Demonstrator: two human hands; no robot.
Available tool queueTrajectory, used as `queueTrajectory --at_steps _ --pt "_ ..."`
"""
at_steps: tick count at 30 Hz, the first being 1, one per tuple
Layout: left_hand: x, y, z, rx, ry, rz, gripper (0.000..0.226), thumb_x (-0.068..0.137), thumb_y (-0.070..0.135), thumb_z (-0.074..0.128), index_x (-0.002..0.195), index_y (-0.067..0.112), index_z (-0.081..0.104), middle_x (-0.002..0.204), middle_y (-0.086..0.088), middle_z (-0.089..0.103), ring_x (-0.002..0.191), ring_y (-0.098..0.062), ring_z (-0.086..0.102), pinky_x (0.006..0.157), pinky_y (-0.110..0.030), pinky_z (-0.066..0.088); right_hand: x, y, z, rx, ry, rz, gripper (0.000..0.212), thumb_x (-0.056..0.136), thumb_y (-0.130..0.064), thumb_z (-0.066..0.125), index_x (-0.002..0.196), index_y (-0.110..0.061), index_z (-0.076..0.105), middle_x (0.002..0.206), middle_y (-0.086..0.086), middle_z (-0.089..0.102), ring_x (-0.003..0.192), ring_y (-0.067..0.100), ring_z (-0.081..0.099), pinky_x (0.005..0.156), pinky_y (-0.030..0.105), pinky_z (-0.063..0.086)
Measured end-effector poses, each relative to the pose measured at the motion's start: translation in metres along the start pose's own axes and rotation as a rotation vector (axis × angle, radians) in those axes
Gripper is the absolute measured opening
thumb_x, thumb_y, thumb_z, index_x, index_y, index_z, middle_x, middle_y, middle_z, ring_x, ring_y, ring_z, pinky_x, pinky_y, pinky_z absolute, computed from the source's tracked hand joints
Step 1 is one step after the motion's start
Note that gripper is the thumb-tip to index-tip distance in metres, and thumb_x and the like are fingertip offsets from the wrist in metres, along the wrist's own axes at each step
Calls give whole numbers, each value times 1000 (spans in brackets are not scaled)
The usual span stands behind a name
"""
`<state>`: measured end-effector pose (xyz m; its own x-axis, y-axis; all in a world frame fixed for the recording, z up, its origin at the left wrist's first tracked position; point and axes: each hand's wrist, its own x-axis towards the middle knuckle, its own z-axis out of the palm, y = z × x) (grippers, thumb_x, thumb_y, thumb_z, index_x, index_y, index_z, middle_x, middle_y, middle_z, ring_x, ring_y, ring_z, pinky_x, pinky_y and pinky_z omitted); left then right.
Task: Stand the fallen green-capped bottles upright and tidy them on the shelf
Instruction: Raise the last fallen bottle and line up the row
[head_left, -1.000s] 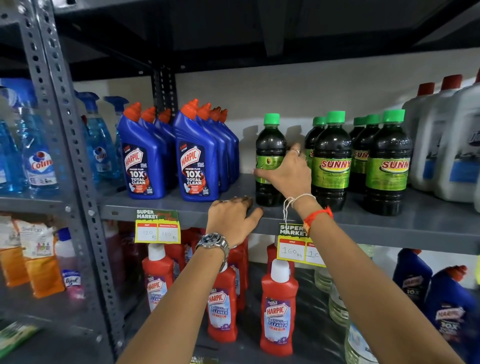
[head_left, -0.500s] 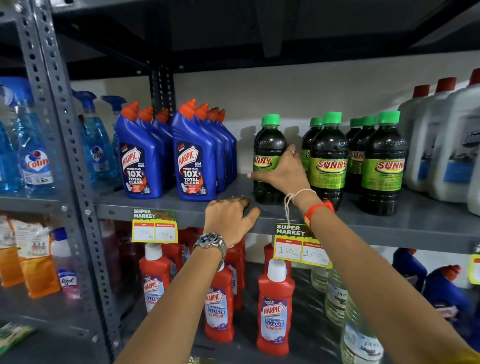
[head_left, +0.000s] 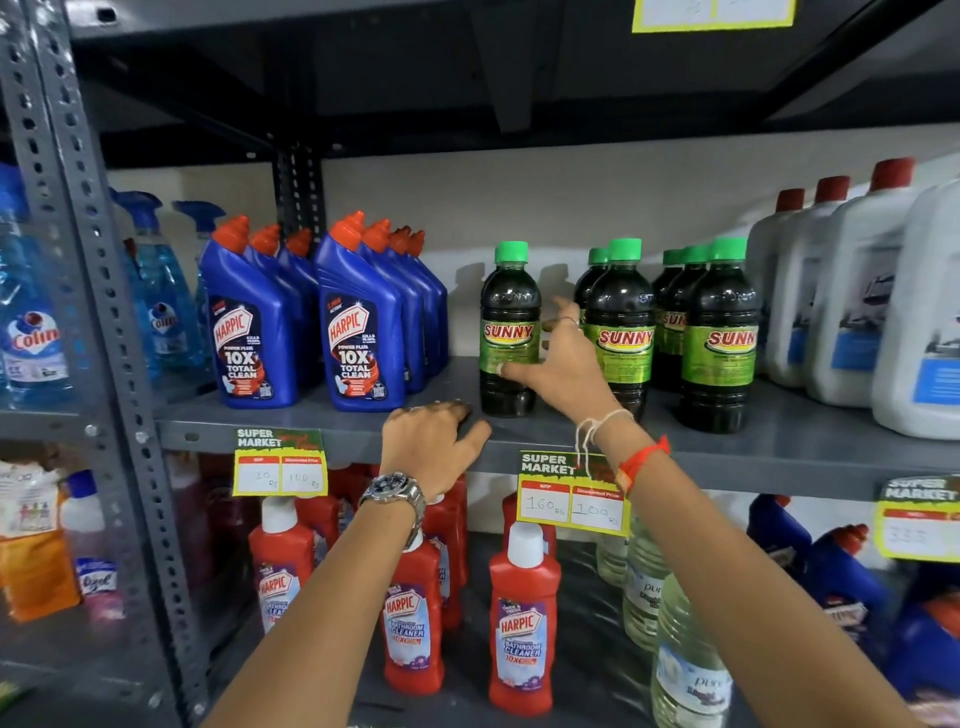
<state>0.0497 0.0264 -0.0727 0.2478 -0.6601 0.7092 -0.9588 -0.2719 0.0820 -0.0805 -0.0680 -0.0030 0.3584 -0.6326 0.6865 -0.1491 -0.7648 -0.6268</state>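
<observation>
Several dark green-capped Sunny bottles stand upright on the grey middle shelf (head_left: 779, 441). One bottle (head_left: 506, 306) stands alone at the left, its label facing me. To its right are a pair (head_left: 621, 322) and a row of three (head_left: 719, 338). My right hand (head_left: 566, 364) is beside the lone bottle's right flank, fingers spread, and only the thumb tip touches the lower label. My left hand (head_left: 431, 441) rests on the shelf's front edge just left of that bottle and holds nothing.
Blue Harpic bottles (head_left: 358, 332) stand left of the green-capped ones and white jugs (head_left: 857, 291) to the right. Red Harpic bottles (head_left: 522, 623) and clear bottles (head_left: 685, 665) fill the shelf below. Price tags (head_left: 571, 493) hang from the shelf edge. A grey upright post (head_left: 104, 332) stands at left.
The lone left bottle has been turned so its label faces front. My right hand has loosened from around it and spread its fingers. My left hand has stayed on the shelf edge.
</observation>
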Motion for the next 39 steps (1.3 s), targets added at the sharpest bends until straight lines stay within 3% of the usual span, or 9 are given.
queueTrajectory --at_steps 2,6,9,11,13,18,29,33,39 --pt "1 2 -1 -11 -35 -42 59 78 57 23 110 29 64 106 3 71 92 -19 64 70 -30 35 -20 -1 -14 -6 150 -33 75 64 -11 78 127 -14 36 79 -20 47 67 -8 52 60 4 43" --pt "11 5 -10 -150 -190 -213 75 72 67 13 122 30 55 115 -2 68 102 -22 62 80 -34 40 -53 2 -47 -72 412 24 40 66 -9 73 98 -23 53 75 -6 55 66 13 55 70 32 52" --pt "31 13 -20 -603 -285 -340 81 72 64 43 140 20 34 142 -4 47 125 -24 47 99 -37 37 -60 13 -60 -177 430 69 53 61 -10 79 104 -16 49 101 7 50 86 18 48 80 34 46" --pt "44 22 -23 -930 -337 -337 84 74 42 65 143 12 26 145 -7 41 128 -21 43 107 -35 33 -59 20 -64 -177 363 74 67 58 -9 82 114 -9 43 116 11 42 105 26 45 93 37 42" --pt "52 28 -22 -1033 -389 -318 83 72 22 73 140 9 29 139 -6 46 123 -18 46 106 -31 34 -54 28 -66 -187 277 109 80 59 -10 83 123 -3 37 124 15 40 117 31 41 102 39 37" --pt "54 28 -14 -1126 -394 -342 59 74 9 70 128 5 47 131 -15 56 118 -22 54 99 -29 40 -44 45 -72 -63 60 284 87 66 -12 80 134 -3 26 128 14 53 121 27 49 89 20 32" --pt "50 27 -11 -1013 -226 -405 65 64 19 79 123 7 53 125 -13 61 115 -24 56 102 -41 43 -28 48 -65 -66 42 302 67 69 -11 79 122 -2 39 124 15 56 100 16 47 83 15 33" --pt "51 26 -11 -1019 -237 -406 66 64 18 79 123 6 52 126 -13 60 115 -25 56 103 -41 43 -24 52 -63 -72 35 311 64 71 -10 77 122 -1 38 124 17 56 111 25 51 86 20 33" --pt "53 23 -9 -1050 -258 -406 65 65 15 78 124 6 51 127 -14 59 116 -24 56 101 -37 43 -22 53 -60 -61 25 326 67 72 -8 75 125 -2 35 126 16 54 112 24 49 88 21 31"
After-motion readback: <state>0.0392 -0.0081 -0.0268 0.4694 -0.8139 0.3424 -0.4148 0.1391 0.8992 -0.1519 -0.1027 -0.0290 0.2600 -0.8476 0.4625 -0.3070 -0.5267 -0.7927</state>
